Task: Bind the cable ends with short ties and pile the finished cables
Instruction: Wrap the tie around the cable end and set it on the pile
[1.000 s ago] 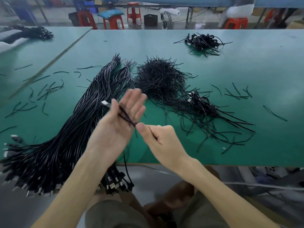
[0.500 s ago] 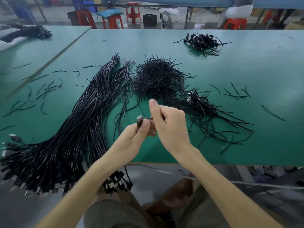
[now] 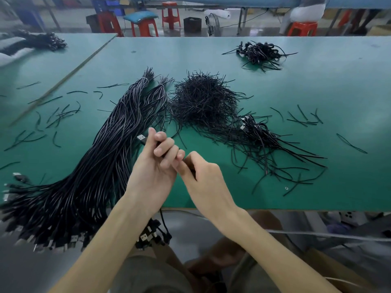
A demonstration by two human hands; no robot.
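Note:
My left hand (image 3: 155, 166) curls its fingers round a black cable whose silver USB plug (image 3: 141, 138) sticks out past the thumb. Touching the left fingertips, my right hand (image 3: 198, 176) pinches something thin and black; most of it is hidden by the fingers. A thick bundle of long black cables (image 3: 91, 166) runs from the table's middle to its front left edge, plugs hanging over. Behind the hands lies a mound of short black ties (image 3: 201, 96). To the right of it sits a heap of tied cables (image 3: 260, 134).
The green table (image 3: 317, 92) carries loose ties scattered left (image 3: 57, 115) and right (image 3: 304, 119). A smaller cable heap (image 3: 260, 52) lies far right at the back. More cables (image 3: 42, 40) rest on the neighbouring table. Red stools (image 3: 146, 26) stand beyond.
The left hand went from open fingers to curled round the cable and rose with the plug pointing up-left. The right hand dropped below the left fingers and still pinches.

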